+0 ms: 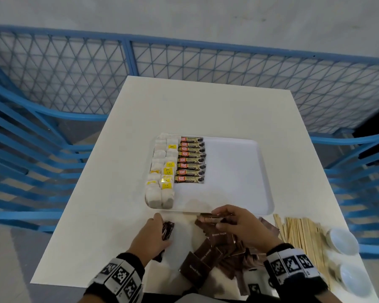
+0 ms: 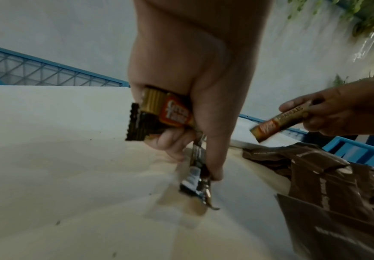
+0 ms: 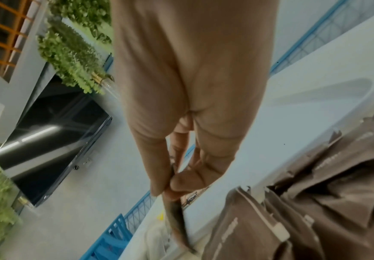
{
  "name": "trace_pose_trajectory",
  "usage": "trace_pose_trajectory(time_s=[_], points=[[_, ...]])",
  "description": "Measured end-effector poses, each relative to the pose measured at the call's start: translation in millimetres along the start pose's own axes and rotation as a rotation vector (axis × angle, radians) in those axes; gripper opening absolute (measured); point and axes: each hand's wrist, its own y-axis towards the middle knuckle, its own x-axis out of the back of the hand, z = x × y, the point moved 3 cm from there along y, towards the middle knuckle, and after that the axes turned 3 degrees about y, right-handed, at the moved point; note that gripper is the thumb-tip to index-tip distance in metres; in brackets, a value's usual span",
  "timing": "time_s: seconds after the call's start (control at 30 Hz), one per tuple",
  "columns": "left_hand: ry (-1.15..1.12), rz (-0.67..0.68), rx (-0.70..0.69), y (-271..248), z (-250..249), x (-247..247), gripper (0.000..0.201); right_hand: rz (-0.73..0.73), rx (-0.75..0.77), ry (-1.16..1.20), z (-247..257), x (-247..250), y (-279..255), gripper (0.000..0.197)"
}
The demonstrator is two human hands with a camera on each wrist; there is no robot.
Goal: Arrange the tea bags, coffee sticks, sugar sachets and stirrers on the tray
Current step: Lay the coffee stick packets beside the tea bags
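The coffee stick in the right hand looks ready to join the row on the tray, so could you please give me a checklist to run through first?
1. Right hand pinches one coffee stick: ok.
2. Free space on the tray below the coffee row: ok.
3. Label faces up like the row: cannot tell.
4. Left hand grips the spare sticks: ok.
5. Brown sachets off the tray rim: cannot tell.
6. Tea bags leave the coffee column free: ok.

Left hand [image 1: 151, 234] covers most of its coffee sticks [image 1: 167, 230]; count unclear. Right wrist view blurred, the pinched stick [image 3: 177, 216] unreadable. Lower bowl [image 1: 354, 281] and stirrers [image 1: 302, 237] smeared near the frame edge. Sachet pile [image 1: 217, 254] print mostly illegible.
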Motion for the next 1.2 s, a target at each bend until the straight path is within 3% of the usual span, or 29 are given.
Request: trace_pose_trajectory(time_s=[0.17,0.33,0.43,0.6,0.8,0.9,1.07,1.2], points=[[0.104,0.068,-0.019,-2.8,1.2,1.5,0.031,-0.079,0.021,0.123,2.1,0.8,2.5,0.014],[-0.166,-0.008,-0.004,-10.0,-7.9,20.7,0.019,-0.128,0.063,0.24,7.1,-2.0,5.1,0.006],[-0.442,-0.056,-0.045,-15.0,-18.8,37.9,0.008,-0.133,0.081,0.288,15.2,-4.4,5.5,0.013],[-0.597,-0.003,-0.176,-22.3,-36.5,54.2,0.015,-0.06,0.053,0.385,29.7,-12.8,9.7,0.022],[-0.595,-0.12,-0.116,-20.5,-24.0,56.4,0.007,0.027,0.026,0.484,37.2,-23.3,14.7,0.017],[-0.554,-0.136,-0.113,-21.7,-20.5,55.6,0.009,0.04,0.042,0.412,40.1,-27.7,15.7,0.014],[-0.519,-0.246,-0.117,-22.8,-13.8,59.8,0.004,0.03,0.082,0.05,35.4,-28.0,24.2,0.006],[-0.504,-0.347,-0.12,-22.8,-11.4,63.5,0.003,-0.047,0.09,0.065,29.5,-32.0,36.9,0.006]])
